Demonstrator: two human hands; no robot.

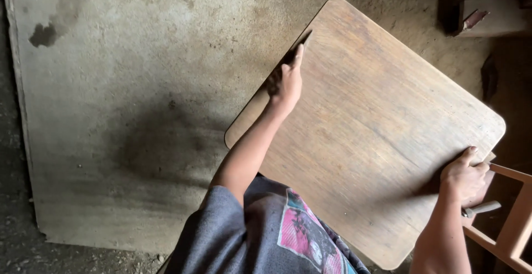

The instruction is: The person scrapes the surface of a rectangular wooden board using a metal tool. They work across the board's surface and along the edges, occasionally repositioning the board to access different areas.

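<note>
A large brown wooden board (366, 130) with rounded corners fills the right half of the view, tilted above the floor. My left hand (285, 80) grips its left edge, fingers curled under and thumb along the top. My right hand (464, 177) holds the board's right edge near its lower right corner, thumb on top. A grey metal piece (483, 208) sticks out just below my right hand; whether the hand holds it is unclear.
A dusty flat sheet (122, 107) with a dark stain (43, 34) covers the ground at left. A light wooden frame (512, 218) stands at the lower right. Dark wooden pieces (476, 2) sit at the top right.
</note>
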